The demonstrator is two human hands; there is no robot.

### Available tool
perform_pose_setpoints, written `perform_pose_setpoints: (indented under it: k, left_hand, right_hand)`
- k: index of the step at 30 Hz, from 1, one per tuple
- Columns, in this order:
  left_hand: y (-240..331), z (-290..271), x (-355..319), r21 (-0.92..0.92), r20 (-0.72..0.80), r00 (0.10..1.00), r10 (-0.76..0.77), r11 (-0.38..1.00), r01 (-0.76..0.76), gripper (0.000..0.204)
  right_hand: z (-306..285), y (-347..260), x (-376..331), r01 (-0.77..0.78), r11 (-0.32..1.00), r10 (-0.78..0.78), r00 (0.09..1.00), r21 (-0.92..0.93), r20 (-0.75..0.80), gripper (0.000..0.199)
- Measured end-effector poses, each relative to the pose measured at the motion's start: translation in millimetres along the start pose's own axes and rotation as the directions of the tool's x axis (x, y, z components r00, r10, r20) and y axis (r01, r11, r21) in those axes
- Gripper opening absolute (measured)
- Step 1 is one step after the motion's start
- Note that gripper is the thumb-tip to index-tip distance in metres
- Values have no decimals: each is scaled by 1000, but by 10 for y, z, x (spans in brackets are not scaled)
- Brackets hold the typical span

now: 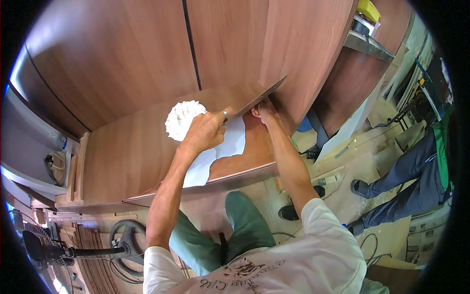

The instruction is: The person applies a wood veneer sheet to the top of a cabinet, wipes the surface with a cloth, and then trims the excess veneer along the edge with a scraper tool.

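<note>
My left hand (204,131), with a ring on one finger, is closed at the near end of a thin brown wood-look sheet (267,92), whose edge slants up to the right. Under that edge, my right hand (265,112) has its fingers curled; what they hold, if anything, is partly hidden. Just left of my left hand lies a round white mound with a ridged surface (180,121). A white sheet with an uneven edge (230,142) lies below both hands on the brown wooden surface (127,152), and my left forearm crosses over part of it.
Tall wood-look panels (137,54) stand behind the work surface. At the lower left are a black fan (36,247) and stacked wood strips (90,255). To the right stands another person in dark trousers (404,171). Cables (374,247) and tools lie on the floor.
</note>
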State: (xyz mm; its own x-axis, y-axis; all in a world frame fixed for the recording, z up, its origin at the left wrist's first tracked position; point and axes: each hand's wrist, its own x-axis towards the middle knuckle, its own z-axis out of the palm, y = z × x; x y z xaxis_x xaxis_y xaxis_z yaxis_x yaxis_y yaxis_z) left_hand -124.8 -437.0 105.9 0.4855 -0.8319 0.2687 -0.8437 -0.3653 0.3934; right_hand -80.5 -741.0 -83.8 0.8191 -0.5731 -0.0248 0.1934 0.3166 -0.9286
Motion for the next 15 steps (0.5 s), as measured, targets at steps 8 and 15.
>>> perform_pose_setpoints:
  k: [8,15]
  left_hand:
    - [-79,-15,-65,-58,16,1000,-7,998,8,37]
    - [-23,-4,6,-12,12,1000,-22,1000,22,40]
  right_hand:
    - [-225,-72,-213,-179,982,169,977,-68,-126,17]
    - [132,182,45,-83,992,82,997,-95,-13,16]
